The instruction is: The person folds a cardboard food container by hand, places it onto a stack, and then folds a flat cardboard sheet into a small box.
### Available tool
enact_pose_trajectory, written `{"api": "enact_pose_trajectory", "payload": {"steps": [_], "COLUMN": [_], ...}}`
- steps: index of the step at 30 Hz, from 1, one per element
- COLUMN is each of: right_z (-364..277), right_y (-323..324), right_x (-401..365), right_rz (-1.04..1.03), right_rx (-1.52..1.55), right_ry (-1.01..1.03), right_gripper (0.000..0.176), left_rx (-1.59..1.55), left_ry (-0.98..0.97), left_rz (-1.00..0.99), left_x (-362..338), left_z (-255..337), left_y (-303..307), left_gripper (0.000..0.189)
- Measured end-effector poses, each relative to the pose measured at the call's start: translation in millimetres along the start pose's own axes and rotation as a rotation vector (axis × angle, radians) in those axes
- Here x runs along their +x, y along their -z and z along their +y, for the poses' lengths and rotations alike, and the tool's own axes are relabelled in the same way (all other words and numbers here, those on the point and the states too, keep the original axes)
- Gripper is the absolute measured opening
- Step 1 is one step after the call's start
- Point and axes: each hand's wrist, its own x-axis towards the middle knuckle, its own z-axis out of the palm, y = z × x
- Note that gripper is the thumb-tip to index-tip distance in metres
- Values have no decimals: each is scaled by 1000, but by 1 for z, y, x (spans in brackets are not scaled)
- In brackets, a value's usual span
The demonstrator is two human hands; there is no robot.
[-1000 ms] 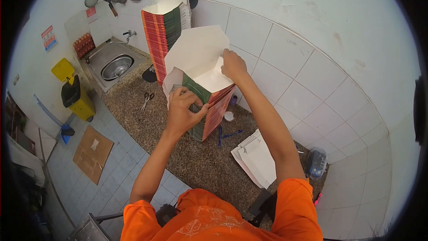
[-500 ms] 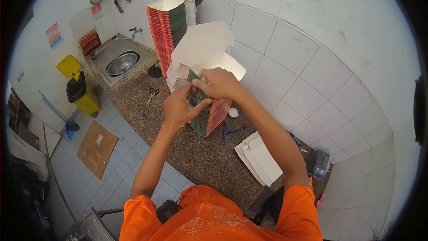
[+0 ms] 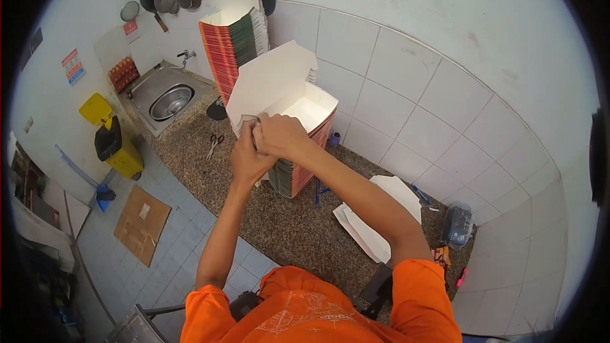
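Observation:
A folded cardboard food box [image 3: 316, 107] with a white inside tops a nested stack of boxes [image 3: 291, 179] with green and red sides. Its broad white flap [image 3: 270, 82] stands raised toward the back left. My left hand [image 3: 249, 157] and my right hand [image 3: 283, 135] meet at the box's near left corner. Fingers of both hands are closed around a small white corner tab [image 3: 248, 118], partly hidden by them. Behind stands a taller stack of red and green boxes [image 3: 222, 47], its top one open.
Flat white cardboard pieces [image 3: 362, 232] lie on the speckled counter [image 3: 254, 222] at right. Scissors [image 3: 215, 146] rest left of the stack, and a blue pen [image 3: 318, 192] lies beside it. A sink [image 3: 171, 101] is at the far left; a tiled wall [image 3: 400, 89] bounds the right.
Both hands have moved slightly left and come together at the corner. The top box now shows its open white inside, and its raised flap has shifted left and down.

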Motion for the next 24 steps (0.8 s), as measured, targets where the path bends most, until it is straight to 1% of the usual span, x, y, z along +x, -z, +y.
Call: {"api": "enact_pose_trajectory", "payload": {"steps": [1, 3, 4, 5, 6, 7, 8, 10, 11, 13, 16, 20, 22, 23, 24], "right_z": [1, 8, 22, 37, 63, 75, 91, 125, 136, 149, 149, 149, 152, 156, 161], "right_y": [5, 16, 22, 25, 19, 32, 36, 32, 30, 27, 23, 17, 12, 10, 9], "right_x": [0, 6, 15, 27, 43, 46, 51, 64, 69, 71, 73, 70, 65, 60, 58], "right_rz": [-32, -52, 60, 168, 364, 386, 385, 67, 73, -114, -137, -141, -60, -59, 138], "right_rx": [55, 114, 58, 2, -43, -158, -155, 133, 133, 98, 75, 91, 121, 124, 227], "right_ry": [-44, -94, -130, -165, -153, -186, -193, -416, -426, -365, -357, -395, -342, -352, -289], "right_gripper": [42, 44, 47, 50, 48, 51, 51, 56, 56, 61, 61, 61, 60, 60, 56], "left_rx": [0, 41, 40, 137, 235, 220, 219, 213, 208, 219, 234, 222, 235, 230, 240], "left_ry": [-10, -168, -175, -299, -419, -469, -470, -497, -504, -507, -492, -499, -498, -501, -503], "left_rz": [-6, 123, 119, 128, 135, 54, 47, 48, 41, 52, 63, 67, 55, 46, 47], "left_x": [-3, -11, -12, -15, -17, -18, -19, -21, -21, -23, -25, -23, -24, -25, -25], "left_z": [3, 10, 15, 23, 29, 31, 28, 22, 22, 19, 15, 18, 20, 21, 22], "left_y": [-2, -7, -9, -9, -10, -10, -12, -20, -21, -23, -26, -27, -26, -26, -26], "left_gripper": [84, 84, 84, 77, 71, 61, 61, 51, 51, 47, 43, 42, 42, 42, 43]}}
